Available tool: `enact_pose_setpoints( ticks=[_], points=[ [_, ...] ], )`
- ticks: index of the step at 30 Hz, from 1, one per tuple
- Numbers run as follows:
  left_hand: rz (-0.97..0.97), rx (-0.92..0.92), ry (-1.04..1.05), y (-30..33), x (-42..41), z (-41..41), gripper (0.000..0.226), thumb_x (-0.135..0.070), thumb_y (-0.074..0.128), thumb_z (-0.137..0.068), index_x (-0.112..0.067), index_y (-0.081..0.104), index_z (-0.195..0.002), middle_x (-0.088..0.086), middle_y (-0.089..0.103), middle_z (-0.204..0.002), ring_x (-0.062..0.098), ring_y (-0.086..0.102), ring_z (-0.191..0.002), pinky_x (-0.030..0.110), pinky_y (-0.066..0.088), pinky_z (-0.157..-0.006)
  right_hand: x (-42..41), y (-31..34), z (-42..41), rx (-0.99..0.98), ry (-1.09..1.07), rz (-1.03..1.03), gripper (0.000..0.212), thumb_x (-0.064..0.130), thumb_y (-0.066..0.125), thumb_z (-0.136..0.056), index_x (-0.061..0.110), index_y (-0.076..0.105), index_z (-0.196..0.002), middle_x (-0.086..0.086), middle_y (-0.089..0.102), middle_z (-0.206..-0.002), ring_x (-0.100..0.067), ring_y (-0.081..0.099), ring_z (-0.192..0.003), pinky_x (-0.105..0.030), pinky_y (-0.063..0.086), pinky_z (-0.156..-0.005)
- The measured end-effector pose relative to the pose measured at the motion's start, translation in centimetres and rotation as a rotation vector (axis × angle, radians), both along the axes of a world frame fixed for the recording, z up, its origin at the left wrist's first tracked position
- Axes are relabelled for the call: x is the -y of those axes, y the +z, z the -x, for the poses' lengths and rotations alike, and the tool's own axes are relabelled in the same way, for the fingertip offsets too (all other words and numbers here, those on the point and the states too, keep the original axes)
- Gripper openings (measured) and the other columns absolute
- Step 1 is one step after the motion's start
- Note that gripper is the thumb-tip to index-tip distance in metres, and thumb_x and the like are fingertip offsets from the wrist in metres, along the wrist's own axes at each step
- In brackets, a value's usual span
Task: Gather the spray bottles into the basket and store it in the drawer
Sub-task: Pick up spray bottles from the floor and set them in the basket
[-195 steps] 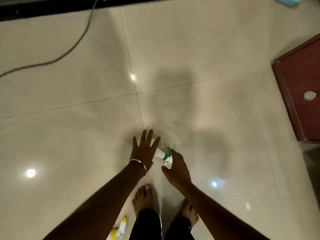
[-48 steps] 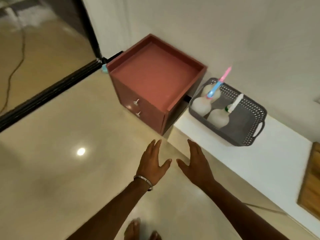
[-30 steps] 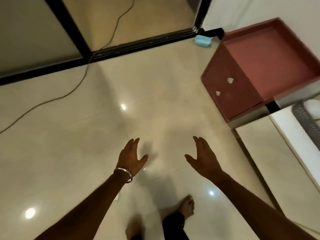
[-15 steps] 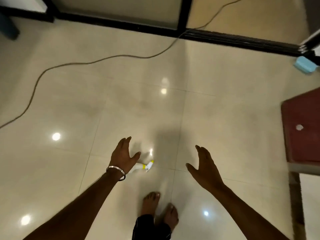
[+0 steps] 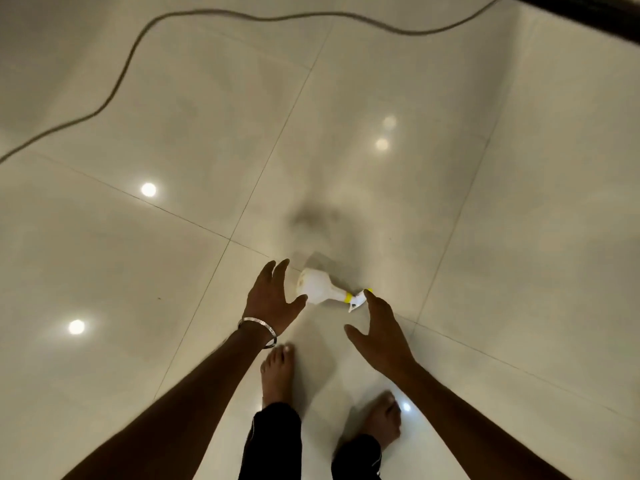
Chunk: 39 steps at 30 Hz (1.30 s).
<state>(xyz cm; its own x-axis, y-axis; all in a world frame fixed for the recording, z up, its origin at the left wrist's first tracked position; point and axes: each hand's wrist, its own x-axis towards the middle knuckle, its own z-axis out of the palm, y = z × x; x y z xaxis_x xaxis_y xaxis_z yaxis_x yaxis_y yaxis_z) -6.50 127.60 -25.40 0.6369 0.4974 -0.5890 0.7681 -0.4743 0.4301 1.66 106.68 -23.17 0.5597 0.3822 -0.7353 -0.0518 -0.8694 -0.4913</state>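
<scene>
Head camera looks straight down past my arms to the tiled floor (image 5: 450, 98). My left hand (image 5: 272, 299) is spread wide with nothing in it, fingers pointing away from me and thumb stretched toward the round white body of the spray bottle (image 5: 320, 289), which lies on its side just beyond and to the right of that hand. My right hand (image 5: 379, 330) is open too, curved and empty; its fingertips sit right at the bottle's yellow-trimmed nozzle end, though I cannot tell whether they touch it. The bottle lies between my two hands, its nozzle toward the right one. A metal bangle (image 5: 258, 327) circles my left wrist. My bare feet (image 5: 277, 375) stand below the hands, nearer to me. A dark cable (image 5: 135, 50) snakes across the floor well beyond my left hand.
</scene>
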Motion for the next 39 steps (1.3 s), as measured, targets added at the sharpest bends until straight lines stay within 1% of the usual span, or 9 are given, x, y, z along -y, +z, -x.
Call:
enact_pose_setpoints(
  ticks=[5,7,12,14,18,21,31,35,39],
  points=[
    [-0.024,0.003,-0.258,-7.8,-1.8,-1.3,0.098,-0.044,0.073,-0.070,-0.025,0.021,-0.151,0.010,0.015,-0.159,0.029,0.020,-0.146,0.045,0.035,-0.111,-5.1,-8.4,2.7,-0.100,-0.202,0.024,0.080,0.028,0.065,-0.090,0.019,0.021,-0.157,-0.003,0.033,-0.159,-0.020,0.033,-0.145,-0.021,0.029,-0.100],
    [-0.058,-0.048,-0.418,-10.6,-1.6,-2.2,0.104,-0.049,0.072,-0.070,-0.026,0.012,-0.152,0.010,0.007,-0.161,0.030,0.011,-0.148,0.051,0.031,-0.113,-6.2,-11.6,3.2,-0.164,-0.370,0.081,0.067,0.024,0.060,-0.093,0.015,0.031,-0.152,-0.008,0.040,-0.155,-0.025,0.040,-0.140,-0.026,0.034,-0.102],
    [-0.214,-0.252,-0.838,-16.5,0.6,-4.2,0.120,-0.053,0.075,-0.068,-0.023,-0.006,-0.152,0.014,-0.008,-0.161,0.037,-0.005,-0.148,0.062,0.011,-0.115,-7.7,-17.9,3.8,-0.410,-0.883,0.142,0.033,0.027,0.045,-0.100,0.004,0.057,-0.120,-0.013,0.057,-0.111,-0.029,0.055,-0.103,-0.041,0.046,-0.098],
    [-0.257,-0.322,-0.924,-18.0,1.3,-4.6,0.122,-0.053,0.077,-0.067,-0.020,-0.004,-0.152,0.015,-0.002,-0.160,0.037,0.000,-0.148,0.060,0.013,-0.115,-8.0,-19.5,4.0,-0.456,-1.039,0.096,0.030,0.032,0.045,-0.102,0.008,0.059,-0.113,-0.015,0.059,-0.110,-0.032,0.059,-0.103,-0.047,0.049,-0.096],
    [-0.232,-0.315,-0.813,-19.5,1.7,-4.8,0.109,-0.035,0.082,-0.066,-0.019,0.012,-0.149,0.013,0.030,-0.146,0.035,0.032,-0.133,0.046,0.041,-0.099,-8.0,-21.2,4.2,-0.566,-1.189,0.017,0.027,0.044,0.050,-0.100,0.019,0.057,-0.097,-0.007,0.058,-0.107,-0.026,0.058,-0.101,-0.043,0.049,-0.084],
    [-0.089,-0.240,-0.670,-19.7,1.3,-4.7,0.105,-0.034,0.084,-0.060,-0.019,0.022,-0.144,0.009,0.040,-0.135,0.032,0.041,-0.122,0.042,0.049,-0.088,-7.3,-21.5,4.1,-0.591,-1.231,-0.026,0.027,0.048,0.053,-0.097,0.023,0.058,-0.108,-0.003,0.061,-0.113,-0.021,0.061,-0.106,-0.042,0.051,-0.088],
    [0.314,-0.149,-0.356,-11.9,2.5,-6.8,0.105,-0.051,0.083,-0.045,-0.028,0.036,-0.136,0.001,0.051,-0.132,0.026,0.046,-0.124,0.044,0.044,-0.102,-3.1,-14.1,2.3,-0.781,-1.281,-0.422,0.045,0.045,0.075,-0.081,0.028,0.065,-0.121,-0.008,0.068,-0.115,-0.023,0.071,-0.104,-0.053,0.059,-0.085],
    [0.395,-0.137,-0.327,-6.2,3.6,-8.2,0.115,-0.065,0.069,-0.028,-0.041,0.034,-0.135,0.003,0.039,-0.136,0.025,0.033,-0.129,0.042,0.037,-0.109,-1.1,-9.1,0.6,-0.785,-1.231,-0.587,0.054,0.043,0.082,-0.074,0.031,0.065,-0.125,-0.010,0.063,-0.118,-0.026,0.069,-0.101,-0.056,0.058,-0.083],
    [0.564,-0.073,-0.266,-0.7,4.7,-9.9,0.104,-0.055,0.078,-0.034,-0.052,0.036,-0.129,0.002,0.034,-0.131,0.023,0.037,-0.126,0.044,0.041,-0.107,0.8,-3.6,-1.4,-0.733,-1.187,-0.710,0.056,0.035,0.082,-0.077,0.031,0.063,-0.129,-0.010,0.060,-0.124,-0.027,0.067,-0.106,-0.057,0.056,-0.086]
  ],
)
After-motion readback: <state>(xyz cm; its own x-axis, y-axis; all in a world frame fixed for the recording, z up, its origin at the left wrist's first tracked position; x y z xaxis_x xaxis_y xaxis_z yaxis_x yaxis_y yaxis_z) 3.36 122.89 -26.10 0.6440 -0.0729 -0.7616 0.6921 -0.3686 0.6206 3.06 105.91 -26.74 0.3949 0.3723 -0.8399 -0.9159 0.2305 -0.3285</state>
